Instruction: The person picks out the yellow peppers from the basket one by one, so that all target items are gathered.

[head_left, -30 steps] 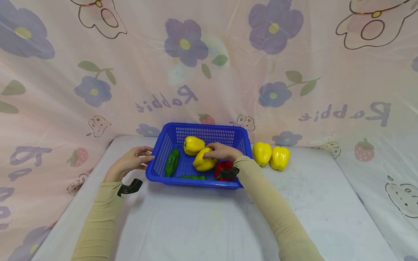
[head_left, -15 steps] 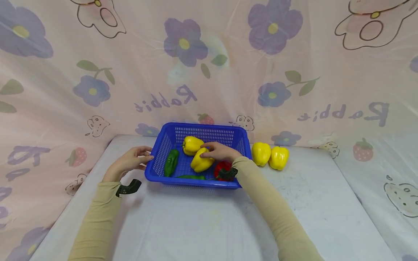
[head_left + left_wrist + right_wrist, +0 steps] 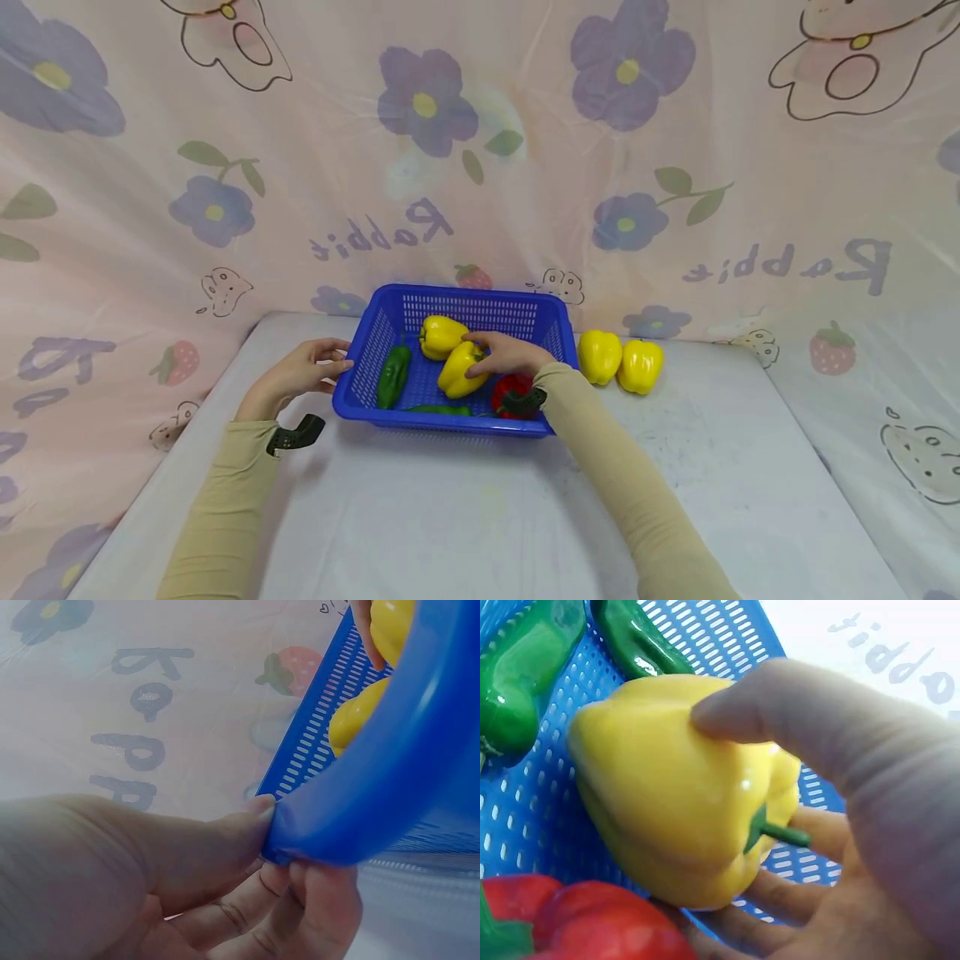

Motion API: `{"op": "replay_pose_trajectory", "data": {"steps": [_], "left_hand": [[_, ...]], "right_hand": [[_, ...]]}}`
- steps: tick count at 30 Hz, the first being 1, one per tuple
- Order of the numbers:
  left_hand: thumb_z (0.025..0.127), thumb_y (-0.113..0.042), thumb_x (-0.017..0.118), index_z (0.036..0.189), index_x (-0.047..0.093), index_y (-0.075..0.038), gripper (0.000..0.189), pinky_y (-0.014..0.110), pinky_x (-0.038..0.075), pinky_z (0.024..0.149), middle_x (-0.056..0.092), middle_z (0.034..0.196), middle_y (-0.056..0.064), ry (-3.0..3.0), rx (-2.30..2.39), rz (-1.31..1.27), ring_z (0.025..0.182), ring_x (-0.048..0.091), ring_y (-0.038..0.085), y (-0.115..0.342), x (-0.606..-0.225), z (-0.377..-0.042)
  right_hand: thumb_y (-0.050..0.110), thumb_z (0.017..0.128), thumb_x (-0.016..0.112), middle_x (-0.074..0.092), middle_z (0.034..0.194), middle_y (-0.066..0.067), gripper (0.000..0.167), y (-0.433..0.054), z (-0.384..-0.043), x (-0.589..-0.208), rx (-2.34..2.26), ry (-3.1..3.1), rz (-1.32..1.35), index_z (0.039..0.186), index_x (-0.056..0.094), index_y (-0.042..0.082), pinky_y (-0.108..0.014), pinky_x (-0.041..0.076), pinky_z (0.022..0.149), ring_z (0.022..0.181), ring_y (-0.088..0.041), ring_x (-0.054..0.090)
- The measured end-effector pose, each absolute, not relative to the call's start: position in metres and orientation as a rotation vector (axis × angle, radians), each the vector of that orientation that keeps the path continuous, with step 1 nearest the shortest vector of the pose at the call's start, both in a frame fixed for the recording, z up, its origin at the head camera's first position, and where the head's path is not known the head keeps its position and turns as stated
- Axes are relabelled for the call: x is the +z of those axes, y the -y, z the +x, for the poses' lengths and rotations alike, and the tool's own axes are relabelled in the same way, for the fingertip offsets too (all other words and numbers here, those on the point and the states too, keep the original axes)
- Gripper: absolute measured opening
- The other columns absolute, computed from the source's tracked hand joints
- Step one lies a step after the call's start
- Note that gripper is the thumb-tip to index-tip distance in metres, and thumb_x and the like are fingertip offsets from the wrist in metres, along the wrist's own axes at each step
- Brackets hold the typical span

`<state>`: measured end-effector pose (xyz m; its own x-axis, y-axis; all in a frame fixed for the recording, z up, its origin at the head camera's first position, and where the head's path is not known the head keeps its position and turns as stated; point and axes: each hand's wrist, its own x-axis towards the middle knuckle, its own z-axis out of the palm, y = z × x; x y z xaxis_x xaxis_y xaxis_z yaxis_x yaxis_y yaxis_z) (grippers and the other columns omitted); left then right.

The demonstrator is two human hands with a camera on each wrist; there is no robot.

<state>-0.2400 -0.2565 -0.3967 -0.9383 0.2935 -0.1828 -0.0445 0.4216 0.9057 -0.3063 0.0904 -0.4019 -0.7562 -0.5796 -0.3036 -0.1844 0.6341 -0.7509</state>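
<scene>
In the head view, my left hand (image 3: 300,371) pinches the left rim of a blue plastic basket (image 3: 465,423). The left wrist view has its thumb (image 3: 251,821) against the rim and the fingers curled below. Inside the basket, my right hand (image 3: 513,354) holds a yellow bell pepper (image 3: 459,373). Seen from the right wrist, the thumb lies over this pepper (image 3: 667,765) and the other fingers reach behind and under it, near its green stem. Another yellow bell pepper (image 3: 441,337) sits just behind. A red bell pepper (image 3: 510,390) lies partly hidden below the right wrist.
Two green peppers share the basket: one long green pepper (image 3: 393,377) at the left, another green pepper (image 3: 442,409) along the front wall. Outside, right of the basket, two yellow bell peppers (image 3: 600,357) stand on the white table (image 3: 465,517). A patterned curtain (image 3: 510,192) hangs behind.
The held yellow bell pepper has shifted slightly left, towards the yellow one behind it. My right thumb has slid a little down and right on it. The left hand stays at the rim.
</scene>
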Motion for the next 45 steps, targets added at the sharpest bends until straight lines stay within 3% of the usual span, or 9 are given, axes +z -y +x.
{"op": "replay_pose_trajectory", "data": {"steps": [13, 23, 33, 38, 45], "left_hand": [[0.098, -0.013, 0.056, 0.135, 0.039, 0.011, 0.047, 0.037, 0.057, 0.074, 0.053, 0.107, 0.022, -2.372, 1.513, 0.208, 0.084, 0.063, 0.022, 0.257, -0.397, -0.239], [0.098, -0.012, 0.055, 0.134, 0.039, 0.012, 0.046, 0.037, 0.057, 0.073, 0.054, 0.105, 0.020, -2.360, 1.517, 0.232, 0.083, 0.064, 0.021, 0.257, -0.400, -0.238], [0.098, -0.012, 0.056, 0.134, 0.040, 0.011, 0.046, 0.037, 0.057, 0.073, 0.054, 0.104, 0.020, -2.362, 1.530, 0.228, 0.084, 0.063, 0.022, 0.259, -0.397, -0.239], [0.098, -0.012, 0.055, 0.134, 0.040, 0.011, 0.046, 0.037, 0.057, 0.074, 0.055, 0.105, 0.020, -2.362, 1.530, 0.227, 0.084, 0.063, 0.022, 0.259, -0.398, -0.239], [0.098, -0.012, 0.055, 0.134, 0.040, 0.011, 0.045, 0.037, 0.057, 0.073, 0.055, 0.104, 0.020, -2.373, 1.526, 0.218, 0.083, 0.063, 0.021, 0.258, -0.399, -0.239]], "right_hand": [[0.032, 0.083, 0.075, 0.051, 0.127, -0.012, 0.060, -0.095, -0.304, -0.394, -1.156, -2.343, -0.526, 0.133, 0.047, 0.012, -0.042, 0.043, 0.097, 0.113, -0.028, 0.049], [0.028, 0.085, 0.074, 0.050, 0.134, -0.009, 0.059, -0.107, -0.302, -0.387, -1.251, -2.307, -0.598, 0.138, 0.051, 0.017, -0.046, 0.039, 0.102, 0.121, -0.028, 0.045], [0.012, 0.088, 0.069, 0.046, 0.134, -0.015, 0.055, -0.124, -0.292, -0.377, -1.425, -2.169, -0.540, 0.140, 0.049, 0.014, -0.044, 0.051, 0.089, 0.109, -0.031, 0.054], [0.013, 0.088, 0.069, 0.048, 0.128, -0.014, 0.054, -0.134, -0.288, -0.374, -1.438, -2.204, -0.504, 0.139, 0.050, 0.016, -0.036, 0.052, 0.086, 0.105, -0.030, 0.055], [0.021, 0.088, 0.069, 0.043, 0.134, -0.015, 0.054, -0.148, -0.281, -0.370, -1.445, -2.274, -0.443, 0.135, 0.045, 0.013, -0.039, 0.050, 0.091, 0.109, -0.030, 0.054]]}}
